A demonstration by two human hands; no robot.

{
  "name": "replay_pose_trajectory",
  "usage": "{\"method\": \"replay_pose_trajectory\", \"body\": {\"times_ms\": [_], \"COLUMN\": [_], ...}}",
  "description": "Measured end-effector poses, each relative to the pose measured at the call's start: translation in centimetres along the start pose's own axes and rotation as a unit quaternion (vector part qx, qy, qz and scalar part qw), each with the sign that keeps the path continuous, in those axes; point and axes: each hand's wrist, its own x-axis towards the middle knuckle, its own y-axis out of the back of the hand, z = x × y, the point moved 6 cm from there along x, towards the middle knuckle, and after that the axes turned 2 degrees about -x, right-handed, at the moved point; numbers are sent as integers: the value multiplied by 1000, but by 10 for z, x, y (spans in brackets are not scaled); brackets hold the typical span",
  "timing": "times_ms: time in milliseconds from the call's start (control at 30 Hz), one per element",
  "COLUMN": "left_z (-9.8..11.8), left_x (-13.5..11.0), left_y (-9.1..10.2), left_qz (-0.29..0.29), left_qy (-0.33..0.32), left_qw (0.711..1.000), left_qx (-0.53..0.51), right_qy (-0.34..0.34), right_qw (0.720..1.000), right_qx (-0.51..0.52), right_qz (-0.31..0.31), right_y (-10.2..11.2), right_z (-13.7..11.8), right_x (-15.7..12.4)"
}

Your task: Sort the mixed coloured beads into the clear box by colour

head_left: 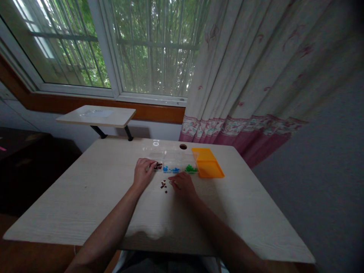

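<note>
A clear plastic compartment box [173,156] lies on the table. Its front row holds dark brown pieces [158,166] at the left, blue pieces [171,170] in the middle and green pieces [190,169] at the right. My left hand [143,172] is at the box's front left corner, fingers closed together at the brown pieces; what they pinch is too small to tell. Several loose brown pieces [163,185] lie on the table in front of the box. Just right of them is my right hand [183,185], fingers curled and closed, their contents hidden.
An orange plastic tray or lid [209,167] lies right of the box. A round cable hole [183,146] is near the rear edge of the table [93,189]. A small raised shelf [113,118] stands at the back left. Behind are a window and a curtain [227,76].
</note>
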Motion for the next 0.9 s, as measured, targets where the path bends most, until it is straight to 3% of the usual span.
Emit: {"method": "replay_pose_trajectory", "body": {"times_ms": [200, 633, 800, 900], "left_z": [-12, -28, -21, -7], "left_x": [1, -4, -4, -5], "left_y": [5, -3, 1, -2], "left_qz": [18, 2, 10, 0], "left_qy": [56, 85, 69, 10], "left_qw": [997, 989, 990, 997], "left_qx": [47, 121, 123, 78], "right_qy": [33, 46, 60, 45], "right_qw": [998, 995, 996, 998], "right_qx": [-32, -69, -61, -40], "right_qz": [-49, -61, -34, 0], "right_y": [-3, -17, -19, -14], "right_z": [-14, -20, -19, -14], "right_x": [-2, -5, -6, -5]}}
